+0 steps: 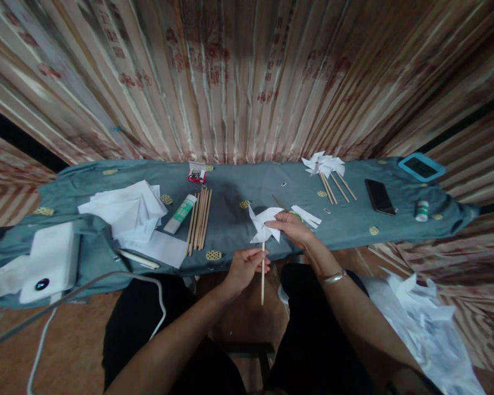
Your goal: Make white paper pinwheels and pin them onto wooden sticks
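Note:
A white paper pinwheel (258,224) on a wooden stick (263,285) is held upright in front of me at the table's near edge. My left hand (247,267) pinches the stick just below the paper blades. With its fingertips on the pinwheel's right side, my right hand (292,227) grips the paper near the centre. Beside that hand lie white paper strips (307,215) and scissors (280,202), their handles partly hidden. To the left, several bare wooden sticks (198,219) lie next to a green and white glue tube (181,214).
Finished-looking pinwheels (324,164) lie at the back right, near a black phone (379,196), a blue-framed device (421,167) and a small jar (422,211). Leftward are paper sheets (125,208), a pen (139,259), a red box (196,174) and a white device (51,262) with a cable.

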A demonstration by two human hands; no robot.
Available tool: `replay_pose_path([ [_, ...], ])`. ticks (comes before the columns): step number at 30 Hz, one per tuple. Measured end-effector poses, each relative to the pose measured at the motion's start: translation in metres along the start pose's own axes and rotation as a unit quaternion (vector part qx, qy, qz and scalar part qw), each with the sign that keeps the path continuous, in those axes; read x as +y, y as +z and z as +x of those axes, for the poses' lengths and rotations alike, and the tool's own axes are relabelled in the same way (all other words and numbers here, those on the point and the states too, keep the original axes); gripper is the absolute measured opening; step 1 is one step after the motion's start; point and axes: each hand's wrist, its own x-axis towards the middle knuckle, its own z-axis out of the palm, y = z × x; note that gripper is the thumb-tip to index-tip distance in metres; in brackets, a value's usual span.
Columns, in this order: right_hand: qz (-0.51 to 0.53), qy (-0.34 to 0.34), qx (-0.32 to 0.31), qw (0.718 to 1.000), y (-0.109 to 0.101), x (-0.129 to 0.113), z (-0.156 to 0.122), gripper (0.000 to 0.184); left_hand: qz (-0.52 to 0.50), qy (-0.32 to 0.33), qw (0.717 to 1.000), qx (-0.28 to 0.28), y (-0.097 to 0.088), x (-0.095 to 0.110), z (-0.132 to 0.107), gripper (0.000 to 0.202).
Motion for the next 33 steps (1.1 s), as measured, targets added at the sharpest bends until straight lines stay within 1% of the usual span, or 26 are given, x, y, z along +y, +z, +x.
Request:
replay_pose_path([
  [6, 0.071, 0.001, 0.015, 0.997, 0.005, 0.003, 0.0, 0.031, 0.005, 0.013, 1.0, 0.011, 0.001, 0.003, 0.004, 0.039],
  [13, 0.109, -0.021, 0.002, 0.994, 0.01, 0.001, -0.002, 0.032, 0.01, 0.031, 0.999, 0.006, 0.001, 0.006, 0.005, 0.042],
  [19, 0.143, -0.023, -0.002, 0.99, 0.012, 0.001, -0.002, 0.029, 0.024, 0.04, 0.999, 0.005, 0.001, 0.008, 0.004, 0.038],
  [23, 0.145, -0.035, 0.002, 0.989, 0.015, 0.0, 0.0, 0.028, 0.012, 0.032, 0.999, 0.01, 0.0, 0.009, 0.005, 0.042],
  [28, 0.166, -0.04, 0.018, 0.985, 0.013, -0.005, 0.004, 0.028, -0.015, 0.02, 1.0, -0.001, 0.001, 0.013, 0.005, 0.051],
  [31, 0.18, -0.046, 0.031, 0.982, 0.012, -0.008, 0.007, 0.028, -0.018, 0.01, 1.0, -0.004, 0.0, 0.013, 0.006, 0.056],
  [33, 0.182, -0.045, 0.033, 0.982, 0.012, -0.009, 0.008, 0.029, -0.012, 0.009, 1.0, -0.008, -0.002, 0.012, 0.007, 0.056],
])
